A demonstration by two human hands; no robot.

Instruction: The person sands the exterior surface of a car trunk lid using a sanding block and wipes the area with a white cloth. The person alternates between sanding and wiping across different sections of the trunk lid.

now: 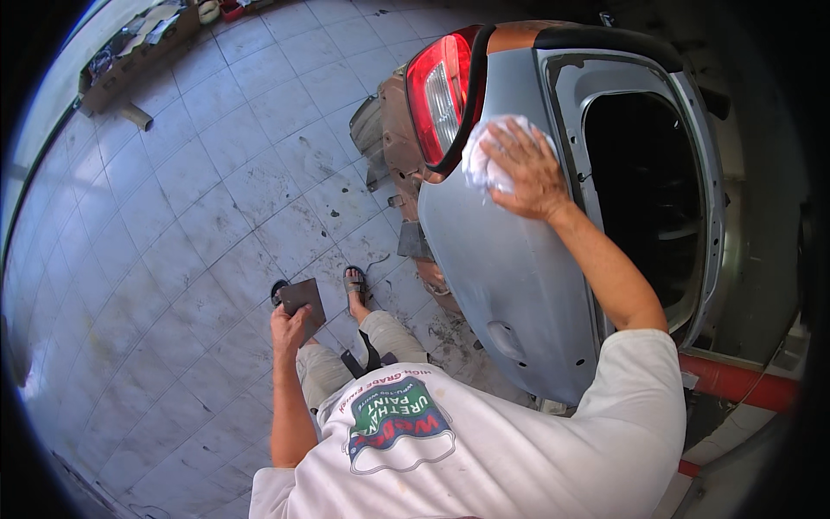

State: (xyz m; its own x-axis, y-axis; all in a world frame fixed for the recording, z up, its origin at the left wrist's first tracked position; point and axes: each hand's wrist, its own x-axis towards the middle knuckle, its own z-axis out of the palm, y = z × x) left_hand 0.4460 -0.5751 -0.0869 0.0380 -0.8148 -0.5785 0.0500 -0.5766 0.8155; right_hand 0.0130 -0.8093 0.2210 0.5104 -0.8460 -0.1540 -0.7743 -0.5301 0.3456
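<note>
My right hand (pixel 529 173) lies over a bunched white cloth (pixel 478 164), pressing it against the grey car body panel (pixel 493 242) just beside the red and clear tail light (pixel 438 97). The fingers are bent over the cloth, and its underside is hidden. Down by my left leg, my left hand (pixel 290 327) grips a dark brown sheet of sandpaper (pixel 304 303) by one edge, apart from the car. Right of the cloth, the door frame surrounds a dark window opening (pixel 644 173).
Pale floor tiles (pixel 199 233) with dirt and small debris spread to the left. A box of odds and ends (pixel 138 52) stands by the far left wall, a short tube piece (pixel 137 116) near it. Exposed brown metal (pixel 402 130) juts out below the tail light. A red beam (pixel 743 382) runs at lower right.
</note>
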